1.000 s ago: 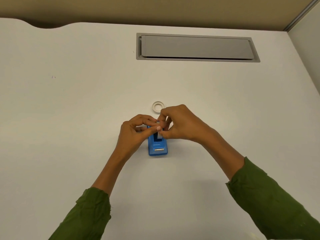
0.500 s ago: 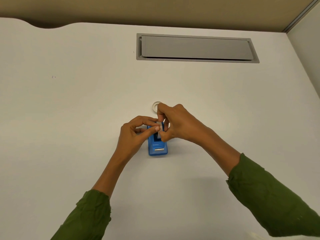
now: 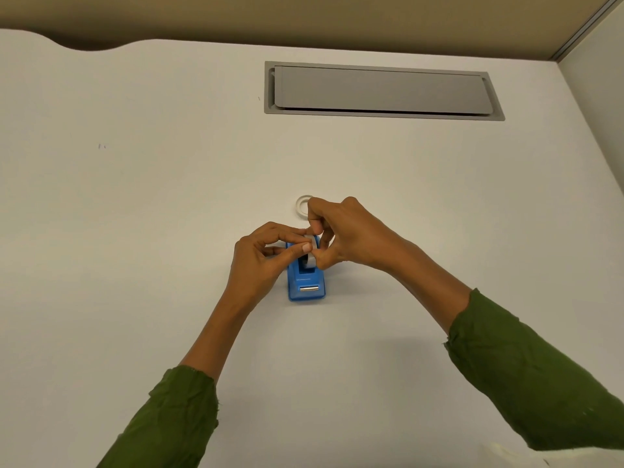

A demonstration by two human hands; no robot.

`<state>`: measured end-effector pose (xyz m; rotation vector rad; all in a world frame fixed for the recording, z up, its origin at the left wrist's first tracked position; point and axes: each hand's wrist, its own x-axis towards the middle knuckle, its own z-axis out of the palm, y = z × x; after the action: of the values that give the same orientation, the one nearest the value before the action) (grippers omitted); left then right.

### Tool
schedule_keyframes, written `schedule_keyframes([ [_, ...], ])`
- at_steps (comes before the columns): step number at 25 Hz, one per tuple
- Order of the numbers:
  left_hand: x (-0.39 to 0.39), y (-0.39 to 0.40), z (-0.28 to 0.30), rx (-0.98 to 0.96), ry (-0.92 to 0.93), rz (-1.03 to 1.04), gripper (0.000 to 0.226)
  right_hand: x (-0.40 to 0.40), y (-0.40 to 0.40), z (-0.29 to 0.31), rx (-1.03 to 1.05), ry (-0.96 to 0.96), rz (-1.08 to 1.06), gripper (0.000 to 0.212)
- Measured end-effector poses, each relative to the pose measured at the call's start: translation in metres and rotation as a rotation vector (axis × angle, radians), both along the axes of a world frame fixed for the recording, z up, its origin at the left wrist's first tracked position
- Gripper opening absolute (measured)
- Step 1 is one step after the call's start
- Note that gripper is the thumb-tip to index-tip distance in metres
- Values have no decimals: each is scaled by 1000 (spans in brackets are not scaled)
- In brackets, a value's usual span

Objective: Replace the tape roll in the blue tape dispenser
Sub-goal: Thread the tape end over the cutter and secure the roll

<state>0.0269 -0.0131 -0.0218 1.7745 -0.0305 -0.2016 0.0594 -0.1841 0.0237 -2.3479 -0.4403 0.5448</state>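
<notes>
The small blue plastic tape dispenser (image 3: 306, 278) stands on the white desk (image 3: 141, 231), its metal cutting blade facing the person. A whitish roll of tape (image 3: 310, 255) sits in its cradle, upright between the two hands. The left hand (image 3: 258, 261) pinches the roll's side with thumb and forefinger curled in narrow; the right hand (image 3: 341, 231) grips it from the far side and top, fingers bent tightly round it. Whether the roll is fully seated on its hub I cannot tell. Just beyond the right hand lies a thin white ring (image 3: 301, 206), likely the spent core, so I judge the old roll is out and the new one is going in; drawing the tape end to the blade seems left to do.

The desk is plain and matte, with a long grey cable-tray flap (image 3: 381, 91) set into it farther back. A tan partition (image 3: 304, 15) rises behind it.
</notes>
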Motion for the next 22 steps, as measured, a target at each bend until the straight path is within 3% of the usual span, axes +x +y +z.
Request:
schedule_keyframes([
  [9, 0, -2, 2, -51, 32, 2, 15, 7, 0, 1, 6, -54, 12, 24],
  [13, -2, -3, 2, -56, 35, 13, 15, 6, -6, 1, 180, 114, -102, 13],
  [19, -1, -1, 0, -75, 57, 7, 14, -7, -12, -1, 109, 111, -113, 38],
  [22, -1, -1, 1, -83, 57, 6, 14, -7, -6, 0, 77, 77, -127, 35],
])
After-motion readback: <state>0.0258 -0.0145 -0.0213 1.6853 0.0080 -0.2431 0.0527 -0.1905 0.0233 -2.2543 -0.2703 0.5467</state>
